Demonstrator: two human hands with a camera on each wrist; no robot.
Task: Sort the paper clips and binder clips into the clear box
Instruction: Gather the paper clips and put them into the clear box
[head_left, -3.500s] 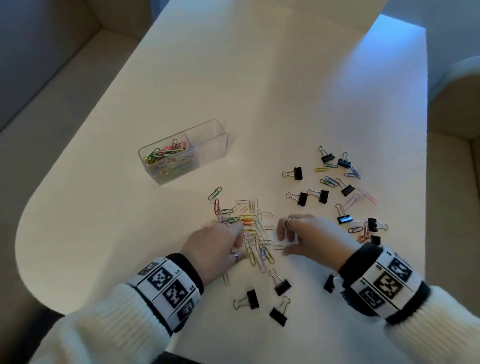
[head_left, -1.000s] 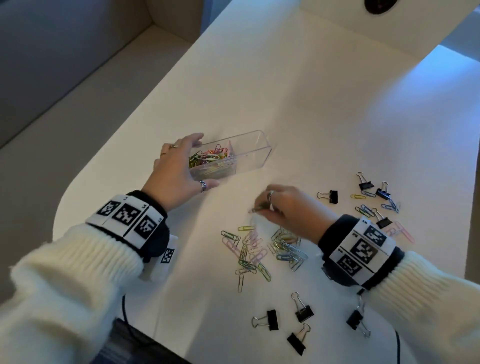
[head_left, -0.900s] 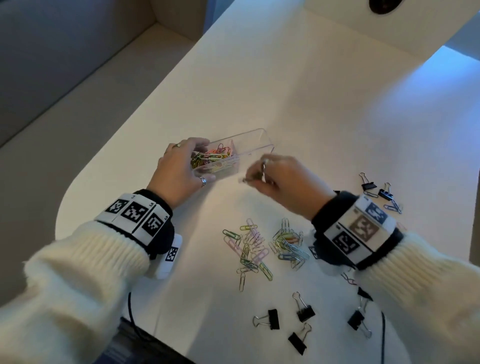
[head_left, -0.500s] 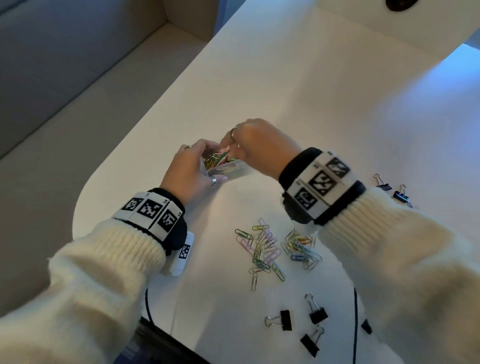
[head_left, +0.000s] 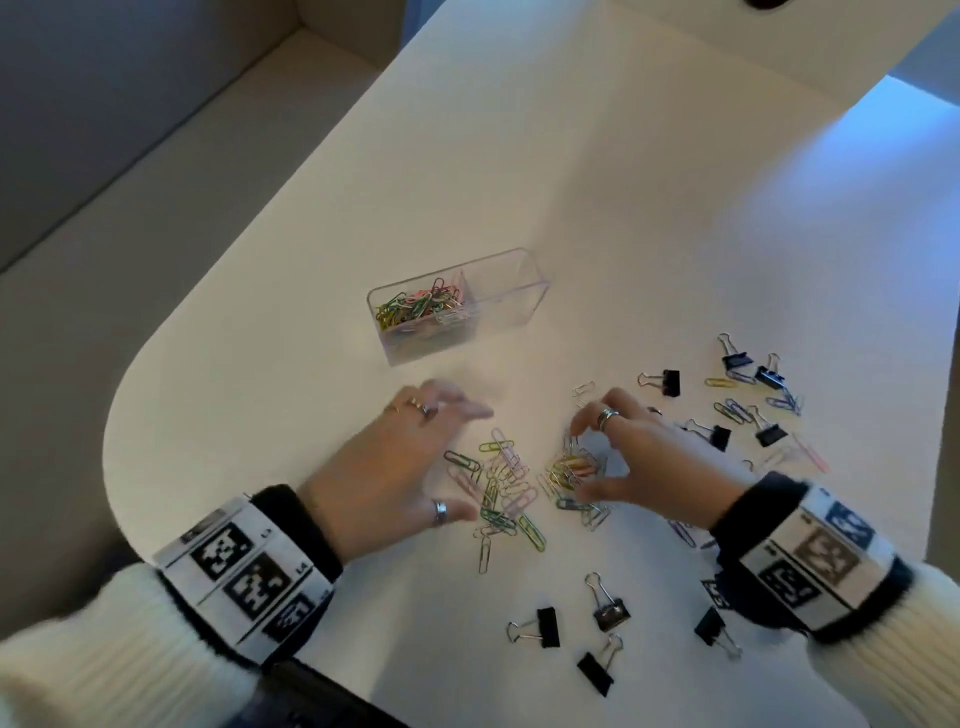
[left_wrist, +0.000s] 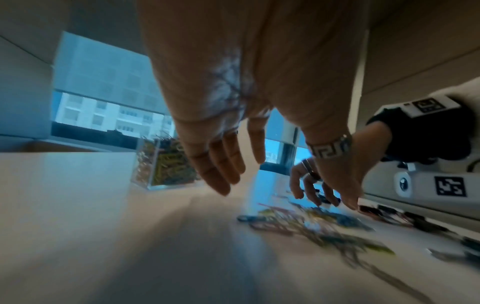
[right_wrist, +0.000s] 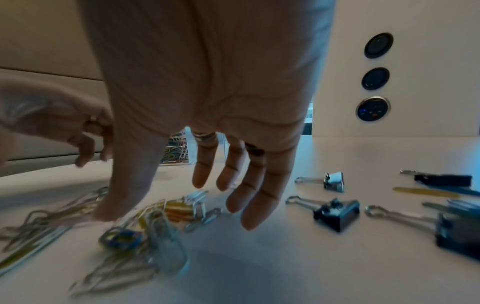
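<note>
The clear box (head_left: 511, 299) stands on the white table; its left compartment holds coloured paper clips (head_left: 421, 309), its right compartment looks empty. Two heaps of loose paper clips (head_left: 501, 488) (right_wrist: 166, 211) lie nearer to me. My left hand (head_left: 395, 467) (left_wrist: 233, 164) hovers spread just left of the left heap, holding nothing. My right hand (head_left: 631, 457) (right_wrist: 207, 185) arches over the right heap, thumb and fingertips touching down around the clips without closing on them. Black binder clips (head_left: 667, 382) (right_wrist: 335, 214) are scattered to the right and near the front edge.
More binder clips (head_left: 543, 626) lie near the table's front edge. Stray paper clips (head_left: 732, 410) mix with binder clips at the right. The table's rounded edge (head_left: 122, 405) curves at the left. A wall panel with round buttons (right_wrist: 374, 109) stands beyond the table.
Both hands have left the clear box and come back toward me to the loose paper clip heaps. The box stands free on the table with more clips in its left compartment.
</note>
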